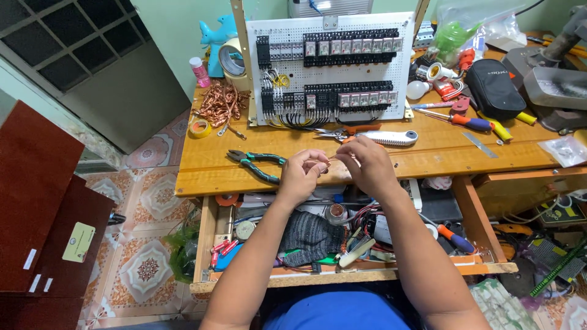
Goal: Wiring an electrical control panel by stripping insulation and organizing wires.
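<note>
My left hand (pixel 302 174) and my right hand (pixel 365 164) meet over the front edge of the wooden workbench (pixel 428 156). Between their fingertips they pinch a short, thin copper wire (pixel 333 159). Green-handled pliers (pixel 257 164) lie just left of my left hand. Behind my hands lie orange-handled cutters (pixel 348 131) and a white utility knife (pixel 391 138). A white perforated panel (pixel 330 70) stands further back, carrying rows of black relays and wiring.
A tangle of copper wire (pixel 220 102), tape rolls (pixel 199 128) and a pink bottle (pixel 199 72) sit at the left. Screwdrivers (pixel 465 120), a black pouch (pixel 494 85) and bulbs lie at the right. An open drawer (pixel 342 244) of tools is below. Brown boards (pixel 36 195) stand at the left.
</note>
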